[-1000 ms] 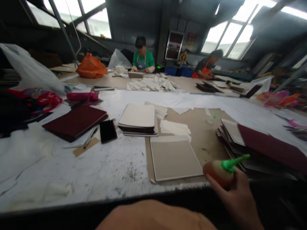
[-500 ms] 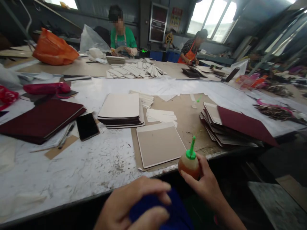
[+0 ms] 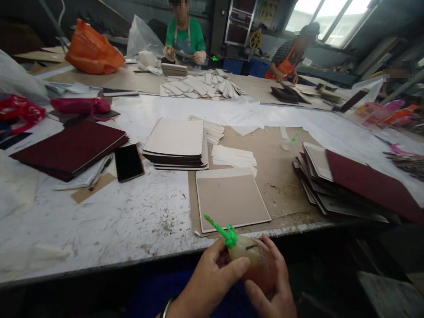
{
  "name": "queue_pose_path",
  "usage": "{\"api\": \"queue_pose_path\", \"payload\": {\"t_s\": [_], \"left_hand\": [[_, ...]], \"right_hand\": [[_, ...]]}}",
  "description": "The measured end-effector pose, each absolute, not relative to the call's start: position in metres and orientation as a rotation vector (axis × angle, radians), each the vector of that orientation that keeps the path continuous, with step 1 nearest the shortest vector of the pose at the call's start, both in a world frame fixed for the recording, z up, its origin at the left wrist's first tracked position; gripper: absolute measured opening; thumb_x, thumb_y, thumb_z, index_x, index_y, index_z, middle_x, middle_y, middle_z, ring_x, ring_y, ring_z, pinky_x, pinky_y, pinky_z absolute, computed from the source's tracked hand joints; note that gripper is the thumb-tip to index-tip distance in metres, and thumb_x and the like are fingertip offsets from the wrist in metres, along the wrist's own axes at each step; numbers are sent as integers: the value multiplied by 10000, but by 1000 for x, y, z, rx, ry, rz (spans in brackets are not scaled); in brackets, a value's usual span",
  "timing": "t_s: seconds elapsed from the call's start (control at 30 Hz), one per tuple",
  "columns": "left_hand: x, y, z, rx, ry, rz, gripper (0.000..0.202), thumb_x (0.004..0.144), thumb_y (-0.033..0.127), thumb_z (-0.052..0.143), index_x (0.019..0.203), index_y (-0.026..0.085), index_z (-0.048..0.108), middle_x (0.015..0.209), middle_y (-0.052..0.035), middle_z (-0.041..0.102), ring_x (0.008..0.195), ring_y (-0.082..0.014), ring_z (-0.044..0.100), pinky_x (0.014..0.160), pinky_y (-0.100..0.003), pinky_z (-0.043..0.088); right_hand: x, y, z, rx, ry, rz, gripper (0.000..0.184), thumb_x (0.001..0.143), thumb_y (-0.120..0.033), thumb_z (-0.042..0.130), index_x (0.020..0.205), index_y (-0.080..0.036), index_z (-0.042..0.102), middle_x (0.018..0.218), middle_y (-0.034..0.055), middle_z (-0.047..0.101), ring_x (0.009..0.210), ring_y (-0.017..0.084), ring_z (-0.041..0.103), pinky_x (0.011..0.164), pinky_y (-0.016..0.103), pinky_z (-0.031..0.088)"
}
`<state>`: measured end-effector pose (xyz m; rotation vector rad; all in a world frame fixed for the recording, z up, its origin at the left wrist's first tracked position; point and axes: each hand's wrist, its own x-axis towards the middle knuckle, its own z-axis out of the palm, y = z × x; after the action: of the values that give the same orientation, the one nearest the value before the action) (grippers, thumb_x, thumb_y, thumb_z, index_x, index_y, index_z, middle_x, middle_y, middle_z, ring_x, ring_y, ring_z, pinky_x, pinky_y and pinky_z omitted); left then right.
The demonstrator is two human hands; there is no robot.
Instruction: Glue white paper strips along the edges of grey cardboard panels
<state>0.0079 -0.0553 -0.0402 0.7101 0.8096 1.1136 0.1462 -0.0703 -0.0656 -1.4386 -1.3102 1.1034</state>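
Both my hands hold a small round glue bottle [image 3: 245, 255] with a green nozzle, just below the table's front edge. My right hand [image 3: 271, 287] wraps the bottle's body from the right. Fingers of my left hand [image 3: 212, 280] close on the bottle near the green nozzle, which points up and left. Right above the bottle, a grey board with a white border [image 3: 230, 198] lies flat on a brown cardboard sheet [image 3: 281, 176].
A stack of boards [image 3: 177, 143] and white paper strips [image 3: 233, 157] lie behind the grey board. Maroon covers sit at left [image 3: 69, 148] and right [image 3: 361, 181]. A black phone [image 3: 128, 162] and pen lie left. Two people work at the far table.
My right hand brought the glue bottle leftward and lower in front of me. My left hand rose and took hold of it near the nozzle, which now tilts left.
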Motion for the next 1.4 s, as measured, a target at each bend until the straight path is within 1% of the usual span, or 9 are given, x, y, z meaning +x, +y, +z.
{"api": "queue_pose_path", "payload": {"t_s": [0.13, 0.23, 0.33, 0.47, 0.63, 0.83, 0.97, 1.1, 1.4], "left_hand": [[9, -59, -50, 851, 914, 1065, 332, 792, 350, 565, 1049, 140, 557, 899, -62, 649, 819, -173, 610, 781, -300, 489], [-9, -66, -63, 1382, 1281, 1132, 200, 811, 256, 547, 976, 159, 604, 812, -47, 647, 733, -157, 600, 681, -277, 511], [-35, -67, -75, 1938, 1602, 1262, 179, 817, 134, 524, 975, 158, 604, 909, -69, 641, 882, -183, 578, 809, -338, 497], [-57, -61, -88, 2289, 1726, 1114, 242, 834, 96, 486, 1059, 118, 574, 1041, -107, 611, 1041, -207, 517, 905, -378, 472], [-61, -56, -97, 2395, 1736, 1073, 237, 851, 108, 457, 1052, 104, 583, 1037, -117, 617, 1029, -210, 536, 880, -372, 502], [-65, -57, -106, 2432, 1726, 1099, 264, 851, 83, 440, 1066, 137, 583, 1033, -97, 636, 1003, -193, 572, 865, -358, 515], [-64, -59, -104, 2426, 1719, 1092, 270, 843, 72, 462, 1081, 134, 572, 1044, -96, 638, 1022, -190, 566, 888, -363, 506], [-63, -59, -102, 2424, 1727, 1070, 270, 839, 61, 467, 1085, 115, 567, 1059, -104, 633, 1041, -193, 556, 903, -370, 500], [-64, -60, -105, 2427, 1702, 1032, 272, 834, 53, 473, 1087, 99, 564, 1074, -113, 627, 1056, -201, 543, 915, -381, 492]], "right_hand": [[146, -65, -64, -1551, -1162, 1106, 713, 642, -500, 669, 1232, -216, 388, 1129, 112, 562, 938, 271, 589, 792, 353, 481], [150, -56, -56, -1674, -1279, 973, 632, 624, -510, 664, 1145, -223, 449, 1083, 76, 573, 913, 250, 586, 796, 328, 474], [155, -47, -47, -1746, -1438, 819, 605, 610, -507, 665, 1109, -224, 473, 1077, 59, 566, 941, 247, 563, 839, 330, 447], [158, -39, -40, -1738, -1480, 788, 582, 607, -502, 663, 1090, -231, 483, 1097, 52, 557, 948, 240, 556, 840, 319, 437], [160, -32, -40, -1737, -1185, 1057, 611, 562, -483, 720, 1072, -239, 491, 980, 38, 598, 822, 220, 596, 706, 280, 471], [158, -30, -50, -1373, -703, 1600, 674, 560, -530, 723, 1087, -229, 429, 818, 40, 605, 594, 181, 574, 473, 261, 443], [156, -31, -51, -1618, -1118, 1254, 551, 628, -517, 679, 1049, -233, 466, 912, 35, 584, 763, 210, 585, 648, 306, 484], [157, -26, -49, -1553, -1726, 705, 450, 701, -388, 655, 1079, -234, 465, 1084, 50, 514, 1002, 233, 507, 886, 359, 411], [154, -17, -42, -1201, -2106, 435, 416, 777, -262, 609, 1142, -219, 412, 1064, 78, 475, 1012, 232, 480, 858, 385, 430]]}}
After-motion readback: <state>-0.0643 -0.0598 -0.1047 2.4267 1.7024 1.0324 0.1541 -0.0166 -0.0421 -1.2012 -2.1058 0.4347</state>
